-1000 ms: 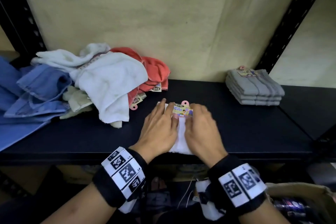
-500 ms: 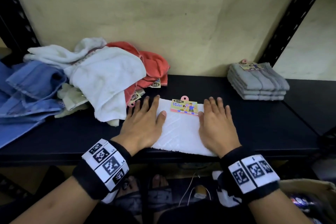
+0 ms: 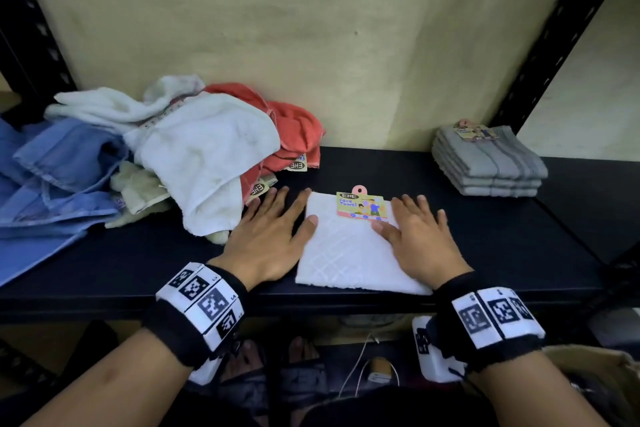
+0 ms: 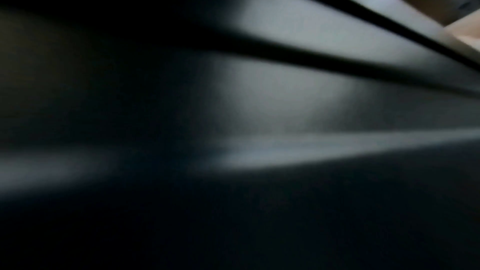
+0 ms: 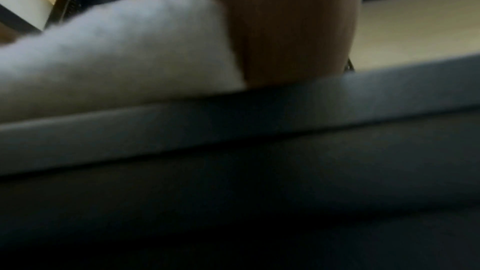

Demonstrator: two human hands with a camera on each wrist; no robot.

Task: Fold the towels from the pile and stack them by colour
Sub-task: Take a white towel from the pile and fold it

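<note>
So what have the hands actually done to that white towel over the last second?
Both hands began close together on the middle of the folded white towel and slid apart, smoothing it. The left hand now lies flat at its left edge, mostly on the shelf; the right hand lies flat on its right side. Nothing was gripped or let go. The unfolded pile and the grey stack stayed put.

Both bare forearms wear black wristbands point(image 3: 180, 333) carrying white blocks point(image 3: 204, 302) printed with square black-and-white coded markers.

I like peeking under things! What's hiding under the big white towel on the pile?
Red towels and a cream cloth poke out beneath the white towel. Anything deeper is covered.
</note>
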